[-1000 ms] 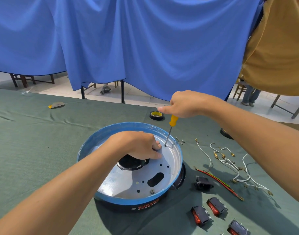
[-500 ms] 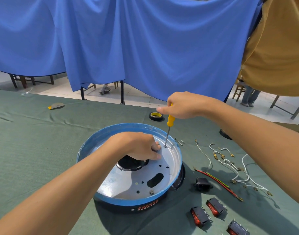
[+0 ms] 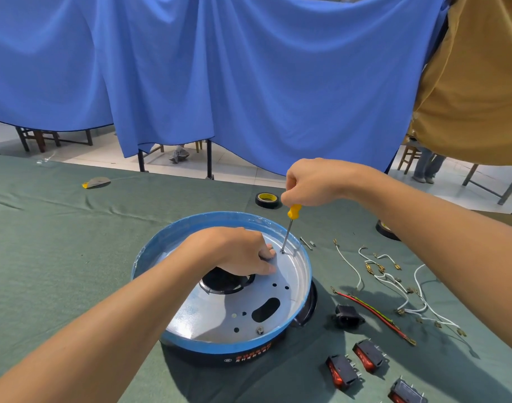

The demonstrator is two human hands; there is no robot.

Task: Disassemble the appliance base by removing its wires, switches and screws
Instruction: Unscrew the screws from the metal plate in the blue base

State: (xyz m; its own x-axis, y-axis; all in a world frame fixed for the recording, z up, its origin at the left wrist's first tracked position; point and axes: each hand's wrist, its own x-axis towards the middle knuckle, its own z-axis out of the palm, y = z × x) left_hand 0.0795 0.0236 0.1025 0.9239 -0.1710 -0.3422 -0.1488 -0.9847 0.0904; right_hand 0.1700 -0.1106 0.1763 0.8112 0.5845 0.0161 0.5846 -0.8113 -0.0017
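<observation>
Your right hand (image 3: 313, 181) gripped the screwdriver (image 3: 292, 219) nearly upright, its tip on the screw (image 3: 282, 251) just right of your left hand (image 3: 237, 251), whose loosely bent fingers (image 3: 267, 253) rested on the base (image 3: 225, 348).

Left of the left hand (image 3: 243, 251) the green surface (image 3: 60, 257) stretches open; the appliance base (image 3: 191, 225) rim rings that hand; the screwdriver (image 3: 289, 228) stands between both hands; right of the right hand (image 3: 313, 181), wires (image 3: 394, 280), switches (image 3: 368, 356) and a socket (image 3: 346, 315) crowd the cloth; a tape roll (image 3: 267, 200) sits just left of it.
</observation>
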